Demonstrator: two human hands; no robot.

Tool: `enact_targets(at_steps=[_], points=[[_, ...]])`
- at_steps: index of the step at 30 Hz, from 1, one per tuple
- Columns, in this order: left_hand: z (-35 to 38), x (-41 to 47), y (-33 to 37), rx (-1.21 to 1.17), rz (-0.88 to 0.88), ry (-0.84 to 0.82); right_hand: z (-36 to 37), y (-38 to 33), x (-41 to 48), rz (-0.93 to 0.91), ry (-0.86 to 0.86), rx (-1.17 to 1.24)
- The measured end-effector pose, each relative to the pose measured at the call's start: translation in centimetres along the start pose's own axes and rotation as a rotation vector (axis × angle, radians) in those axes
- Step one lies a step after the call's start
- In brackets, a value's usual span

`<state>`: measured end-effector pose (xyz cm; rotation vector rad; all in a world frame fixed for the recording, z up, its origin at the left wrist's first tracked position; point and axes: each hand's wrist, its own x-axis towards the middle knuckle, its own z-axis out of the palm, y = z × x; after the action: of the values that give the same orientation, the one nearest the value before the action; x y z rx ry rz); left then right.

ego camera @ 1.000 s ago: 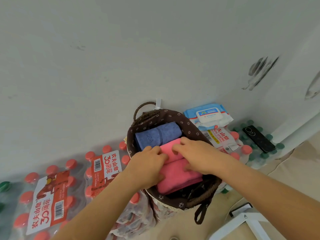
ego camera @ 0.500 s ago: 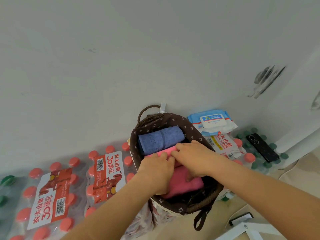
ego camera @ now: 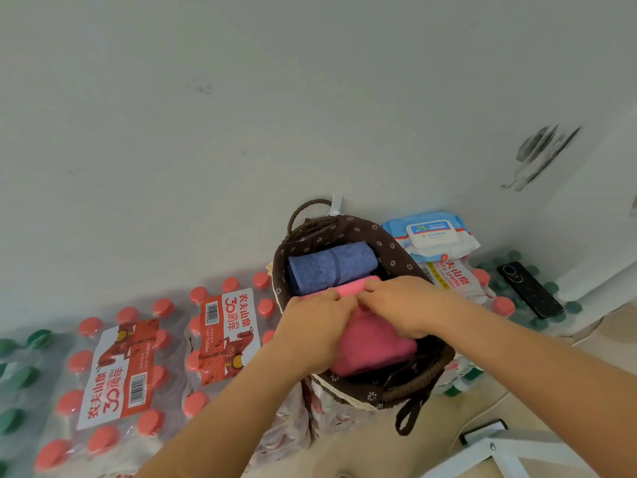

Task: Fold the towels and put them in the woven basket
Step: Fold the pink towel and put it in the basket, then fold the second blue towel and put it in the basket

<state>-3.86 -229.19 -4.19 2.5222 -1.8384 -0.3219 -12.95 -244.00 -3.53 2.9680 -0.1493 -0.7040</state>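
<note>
The left hand [ego camera: 317, 326] and right hand [ego camera: 403, 305] curl their fingers over the far fold of the pink towel [ego camera: 375, 350], which lies in the woven basket [ego camera: 431, 370] with the blue towel [ego camera: 331, 267] just beyond the fingertips. It looks soft, light and floppy, so it is probably best held along that thick fold. A second ago the hands were apart; now their knuckles meet.

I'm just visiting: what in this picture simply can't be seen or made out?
All in the head view:
Pink towel: its middle lies under the left hand and right hand.
Basket: its bottom is covered by the pink towel and blue towel.
White frame, lower right: cut off by the picture's edge.
Wipes pack: the small print is too small to read.
</note>
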Motion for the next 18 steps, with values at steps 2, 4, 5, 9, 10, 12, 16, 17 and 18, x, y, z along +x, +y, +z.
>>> enact_targets(at_steps=[2, 4, 5, 9, 10, 12, 16, 17, 18], points=[[-0.2, -0.6, -0.2, 0.04, 0.053, -0.023, 0.2, -0.2, -0.4, 0.008, 0.026, 0.035], [0.2, -0.8, -0.5, 0.138, 0.07, -0.099, 0.4, -0.3, -0.5, -0.001, 0.018, 0.068], [0.2, -0.9, -0.6, 0.168, 0.075, -0.13, 0.6, -0.2, -0.6, 0.004, 0.008, 0.099], [-0.8, -1.5, -0.9, 0.074, 0.13, -0.098, 1.2, 0.2, -2.2, 0.121, 0.088, 0.358], [-1.3, -1.9, -1.1, -0.017, 0.151, -0.025, 1.0, 0.0, -3.1, 0.179, 0.173, 0.426], [-2.4, -3.1, -1.5, -0.246, 0.18, 0.137, 0.8, -0.9, -5.4, 0.33, 0.394, 0.552], [-3.8, -6.8, -1.7, -0.658, 0.184, 0.314, 0.8, -5.6, -11.4, 0.664, 0.904, 0.811], [-3.8, -7.7, -1.7, -0.72, 0.217, 0.331, 0.8, -7.4, -12.8, 0.731, 0.997, 0.858], [-3.8, -8.5, -1.6, -0.765, 0.262, 0.336, 0.9, -9.4, -14.2, 0.795, 1.062, 0.886]])
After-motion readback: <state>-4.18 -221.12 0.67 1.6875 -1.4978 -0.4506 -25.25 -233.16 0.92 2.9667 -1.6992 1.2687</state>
